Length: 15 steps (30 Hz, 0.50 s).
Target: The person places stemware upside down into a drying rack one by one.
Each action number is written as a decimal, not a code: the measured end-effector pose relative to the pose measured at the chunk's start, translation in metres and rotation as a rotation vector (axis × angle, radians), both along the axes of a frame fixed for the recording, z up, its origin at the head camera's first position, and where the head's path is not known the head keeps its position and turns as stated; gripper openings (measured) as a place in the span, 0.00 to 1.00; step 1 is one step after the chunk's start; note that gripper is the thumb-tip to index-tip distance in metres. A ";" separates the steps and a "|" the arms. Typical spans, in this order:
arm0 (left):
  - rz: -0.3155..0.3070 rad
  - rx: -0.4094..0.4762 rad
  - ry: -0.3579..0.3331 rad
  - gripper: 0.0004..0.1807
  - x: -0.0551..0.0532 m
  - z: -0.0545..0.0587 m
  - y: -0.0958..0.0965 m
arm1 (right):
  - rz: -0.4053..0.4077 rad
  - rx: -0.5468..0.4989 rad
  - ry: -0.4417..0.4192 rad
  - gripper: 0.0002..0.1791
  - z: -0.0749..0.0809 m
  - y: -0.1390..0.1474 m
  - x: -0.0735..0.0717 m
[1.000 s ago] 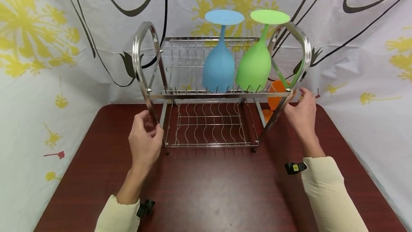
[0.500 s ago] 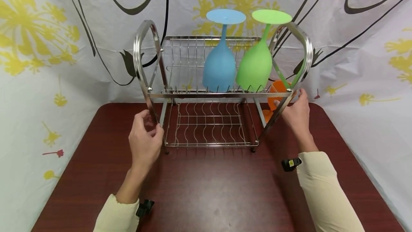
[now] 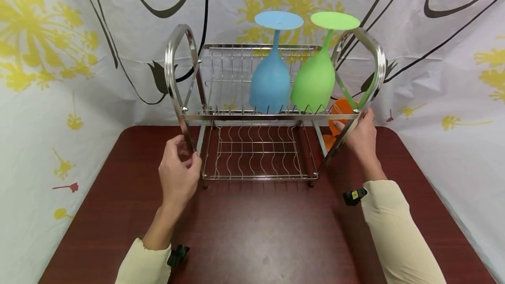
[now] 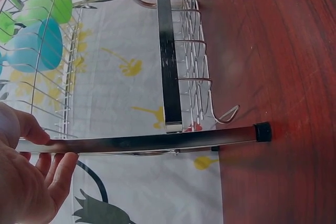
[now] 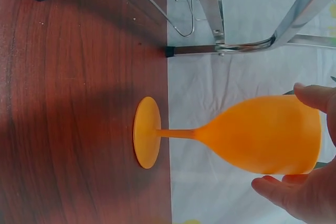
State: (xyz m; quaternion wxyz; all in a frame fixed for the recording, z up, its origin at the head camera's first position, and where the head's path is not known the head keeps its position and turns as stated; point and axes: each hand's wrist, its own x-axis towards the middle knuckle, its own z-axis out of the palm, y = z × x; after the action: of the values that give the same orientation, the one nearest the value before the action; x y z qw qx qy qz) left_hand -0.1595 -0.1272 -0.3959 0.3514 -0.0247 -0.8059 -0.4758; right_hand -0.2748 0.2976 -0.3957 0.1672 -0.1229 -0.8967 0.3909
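My left hand (image 3: 179,165) pinches the front left leg (image 4: 126,142) of a two-tier metal dish rack (image 3: 260,117), thumb on one side and fingers on the other. Beyond the rack's right side, an orange wine glass (image 5: 262,135) stands upright on its foot on the table. Around its bowl, near the rim, my right hand (image 5: 310,182) has its thumb on one side and fingers on the other. In the head view the rack's right post partly hides this glass. Upside down on the upper tier are a blue wine glass (image 3: 270,80) and a green wine glass (image 3: 314,80).
The lower tier (image 3: 256,152) is a wavy wire grid close over the dark red-brown table (image 3: 256,227). Behind the rack hangs a white patterned cloth (image 3: 118,100), which also lines both sides. A curved side handle (image 3: 380,65) rises at the rack's right.
My right hand has moved left and inward to the orange wine glass, its fingers closing around the bowl. The left hand stays on the rack's leg.
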 end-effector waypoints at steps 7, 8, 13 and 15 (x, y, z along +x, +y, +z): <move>0.002 0.008 0.000 0.22 0.000 -0.002 0.000 | -0.017 -0.001 -0.002 0.46 -0.005 0.003 -0.003; 0.002 0.011 -0.001 0.22 0.000 -0.002 0.000 | -0.017 0.003 -0.001 0.46 -0.006 0.003 -0.003; 0.001 0.007 0.001 0.22 0.000 -0.002 0.000 | -0.008 -0.006 0.008 0.45 -0.005 0.004 -0.002; -0.002 0.010 0.000 0.22 0.000 -0.002 0.000 | -0.006 -0.017 0.006 0.45 -0.004 0.005 -0.002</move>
State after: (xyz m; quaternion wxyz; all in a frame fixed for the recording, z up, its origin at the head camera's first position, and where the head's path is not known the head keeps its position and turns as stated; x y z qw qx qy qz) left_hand -0.1599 -0.1267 -0.3981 0.3509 -0.0238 -0.8037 -0.4800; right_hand -0.2764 0.3029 -0.3998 0.1700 -0.1259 -0.8926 0.3982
